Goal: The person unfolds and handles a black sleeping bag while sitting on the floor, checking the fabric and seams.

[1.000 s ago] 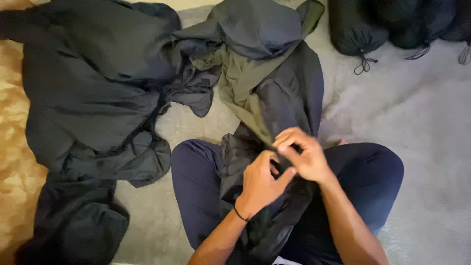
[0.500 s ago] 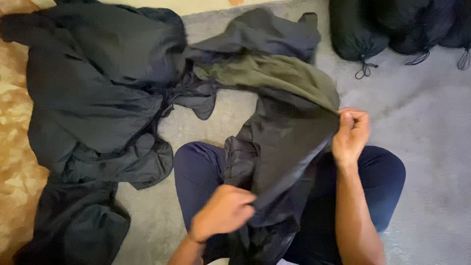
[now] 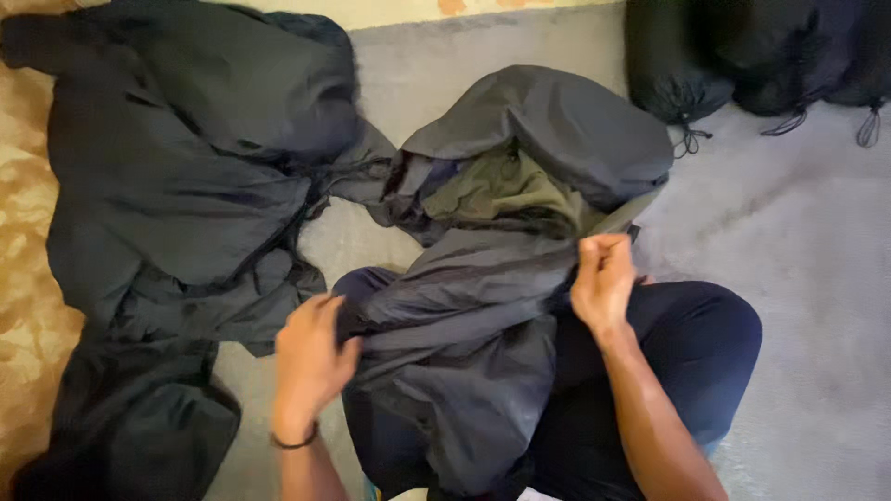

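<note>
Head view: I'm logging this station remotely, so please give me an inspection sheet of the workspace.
Surface: grey carpet, tan patterned floor at left.
Job's things: dark jacket with olive lining across the lap.
Clutter: pile of dark garments; drawstring bags at top right.
Grippers: left hand and right hand both grip the jacket's fabric.
Cables: nothing seen.
Surroundings: person sits cross-legged in dark trousers.

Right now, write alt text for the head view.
Seated cross-legged on grey carpet, a person grips a dark grey jacket across their lap with the left hand and right hand. More dark garments lie left; drawstring bags behind.
</note>
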